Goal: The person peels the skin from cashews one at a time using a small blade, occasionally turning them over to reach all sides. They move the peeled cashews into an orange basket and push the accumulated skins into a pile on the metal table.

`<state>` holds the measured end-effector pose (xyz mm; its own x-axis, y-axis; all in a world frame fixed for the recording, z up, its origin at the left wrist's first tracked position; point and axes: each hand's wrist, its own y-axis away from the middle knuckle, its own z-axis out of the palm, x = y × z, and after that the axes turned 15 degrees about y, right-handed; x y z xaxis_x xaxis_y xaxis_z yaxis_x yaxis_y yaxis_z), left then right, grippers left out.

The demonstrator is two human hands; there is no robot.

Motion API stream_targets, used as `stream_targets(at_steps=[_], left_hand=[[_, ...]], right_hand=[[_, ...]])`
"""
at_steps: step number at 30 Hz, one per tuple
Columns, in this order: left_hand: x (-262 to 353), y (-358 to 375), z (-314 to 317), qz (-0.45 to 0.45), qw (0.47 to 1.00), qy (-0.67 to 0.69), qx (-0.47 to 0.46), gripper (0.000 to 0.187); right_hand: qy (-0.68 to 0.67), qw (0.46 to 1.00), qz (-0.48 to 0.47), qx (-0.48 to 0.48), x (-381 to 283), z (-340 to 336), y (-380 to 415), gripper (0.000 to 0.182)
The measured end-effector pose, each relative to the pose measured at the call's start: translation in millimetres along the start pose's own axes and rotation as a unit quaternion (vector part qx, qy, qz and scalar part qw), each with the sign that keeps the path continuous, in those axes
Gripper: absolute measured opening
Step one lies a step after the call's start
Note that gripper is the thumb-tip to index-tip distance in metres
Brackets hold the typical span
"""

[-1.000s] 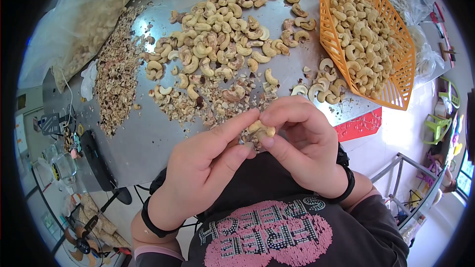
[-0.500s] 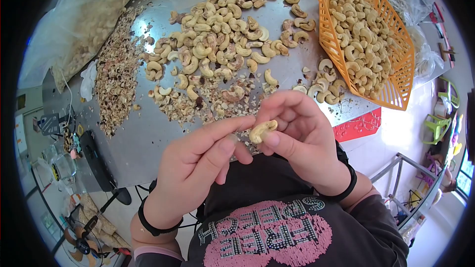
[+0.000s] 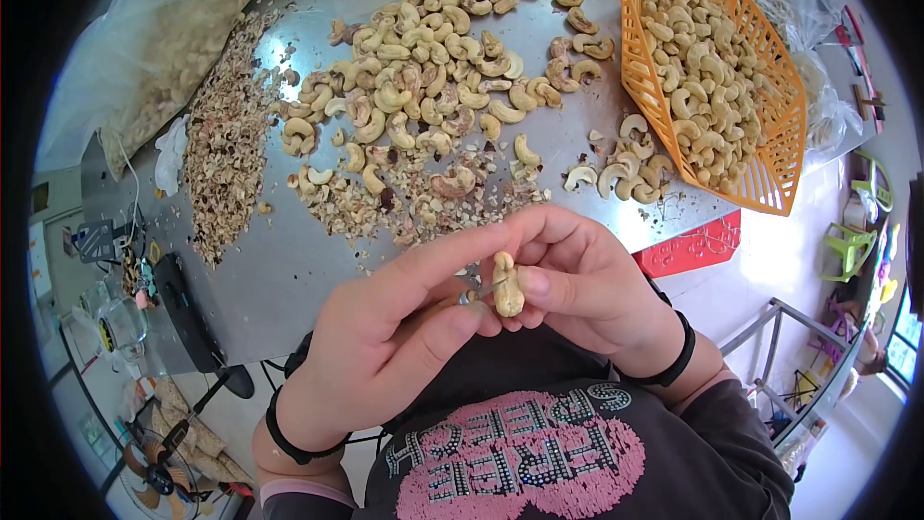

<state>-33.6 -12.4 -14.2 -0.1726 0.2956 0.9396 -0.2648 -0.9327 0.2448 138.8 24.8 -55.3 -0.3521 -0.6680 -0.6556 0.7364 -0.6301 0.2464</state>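
My right hand (image 3: 602,279) pinches a pale cashew nut (image 3: 508,299) between thumb and fingers, low in front of my chest. My left hand (image 3: 385,332) is closed around a small knife (image 3: 470,297). Its thin metal end reaches the left side of the nut, while the handle is mostly hidden by my fingers. Beyond my hands, a heap of cashew nuts (image 3: 414,67), some with brown skin patches, lies on the metal table (image 3: 279,299). Skin crumbs and fragments (image 3: 423,202) are scattered just past my fingertips.
An orange plastic basket (image 3: 640,87) full of pale cashews stands at the right, with several loose cashews (image 3: 630,173) beside it. A long pile of skin flakes (image 3: 231,144) runs along the left, by a clear plastic bag (image 3: 115,67). A red box (image 3: 693,246) sits below the table edge.
Both hands have come together slightly lower. The cashew has been turned from lying sideways to upright, and the knife's metal end now shows against it.
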Motion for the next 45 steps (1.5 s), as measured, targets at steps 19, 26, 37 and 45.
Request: stream_targets(at_steps=[19,26,37,45], left_hand=[[0,-1,-7,0.033,0.992,-0.122,-0.001,0.036],[4,1,-9,-0.079,0.997,0.000,-0.006,0.030],[4,7,-25,0.006,0.988,0.003,0.151,0.028],[6,12,-44,0.053,0.973,-0.028,0.223,0.027]], right_hand=[[-0.030,1.000,0.002,0.005,4,-1,-2,0.015],[-0.040,0.999,0.004,-0.005,6,-4,-1,0.014],[0.196,0.908,-0.288,0.231,-46,-19,18,0.018],[0.235,0.797,-0.395,0.392,-71,-49,26,0.013]])
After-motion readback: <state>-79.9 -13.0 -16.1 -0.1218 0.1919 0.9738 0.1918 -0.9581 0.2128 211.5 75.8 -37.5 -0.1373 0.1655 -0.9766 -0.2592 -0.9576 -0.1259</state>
